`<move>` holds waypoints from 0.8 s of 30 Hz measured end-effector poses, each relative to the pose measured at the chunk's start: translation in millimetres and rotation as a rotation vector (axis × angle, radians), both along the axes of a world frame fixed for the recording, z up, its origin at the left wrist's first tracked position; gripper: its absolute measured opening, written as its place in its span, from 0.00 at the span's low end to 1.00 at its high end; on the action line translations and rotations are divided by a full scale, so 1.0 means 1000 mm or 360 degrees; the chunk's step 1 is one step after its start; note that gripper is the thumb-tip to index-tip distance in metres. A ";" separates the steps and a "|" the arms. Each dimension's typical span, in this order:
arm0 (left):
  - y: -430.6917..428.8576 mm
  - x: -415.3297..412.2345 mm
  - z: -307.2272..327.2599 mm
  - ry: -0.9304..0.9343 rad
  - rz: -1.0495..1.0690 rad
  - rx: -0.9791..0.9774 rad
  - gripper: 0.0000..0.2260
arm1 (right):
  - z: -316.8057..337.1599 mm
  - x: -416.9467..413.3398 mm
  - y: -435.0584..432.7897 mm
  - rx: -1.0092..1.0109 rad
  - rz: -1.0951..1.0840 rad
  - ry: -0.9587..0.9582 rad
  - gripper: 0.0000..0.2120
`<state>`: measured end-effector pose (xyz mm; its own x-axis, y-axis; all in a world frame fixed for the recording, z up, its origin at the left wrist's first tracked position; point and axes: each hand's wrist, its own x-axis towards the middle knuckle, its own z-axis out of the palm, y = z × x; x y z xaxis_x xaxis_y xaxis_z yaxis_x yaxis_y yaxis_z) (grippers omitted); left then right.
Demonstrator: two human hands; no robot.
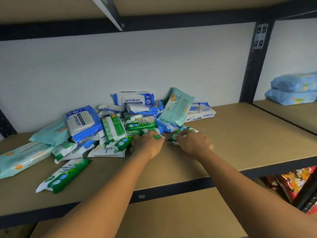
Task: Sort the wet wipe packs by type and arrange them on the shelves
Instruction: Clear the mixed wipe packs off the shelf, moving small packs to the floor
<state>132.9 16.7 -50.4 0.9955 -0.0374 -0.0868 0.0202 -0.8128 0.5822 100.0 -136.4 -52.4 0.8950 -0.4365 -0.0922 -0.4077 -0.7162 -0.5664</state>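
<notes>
A jumbled heap of wet wipe packs lies on the brown shelf [231, 134]. It holds blue-and-white antabax packs [82, 122], pale teal packs [177, 107] and small green-and-white packs [113, 127]. My left hand [147, 143] grips a green-and-white pack [157, 135] at the heap's front edge. My right hand [193, 140] grips another green-and-white pack [184, 130] just right of it. One green pack [65, 176] lies alone near the shelf's front left, and a long teal pack [22, 158] lies at the far left.
Two light blue packs [293, 90] are stacked on the neighbouring shelf at the right, past a dark upright post [255, 66]. A lower shelf [171, 217] runs beneath my arms. Red snack bags [295, 182] sit at the lower right.
</notes>
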 end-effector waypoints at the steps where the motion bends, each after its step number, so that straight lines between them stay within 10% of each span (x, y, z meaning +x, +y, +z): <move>1: 0.002 -0.005 -0.001 -0.0015 0.0018 -0.0025 0.16 | 0.000 -0.003 -0.001 0.0001 -0.0007 0.0004 0.21; 24: 0.099 -0.101 0.038 0.0052 -0.0206 -0.0474 0.09 | 0.053 -0.085 0.016 0.0668 0.0349 -0.0321 0.10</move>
<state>32.2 116.2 -12.7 0.9777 -0.1922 -0.0848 -0.0497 -0.6040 0.7955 15.4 -120.5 0.2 0.9793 -0.1992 -0.0355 -0.1266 -0.4665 -0.8754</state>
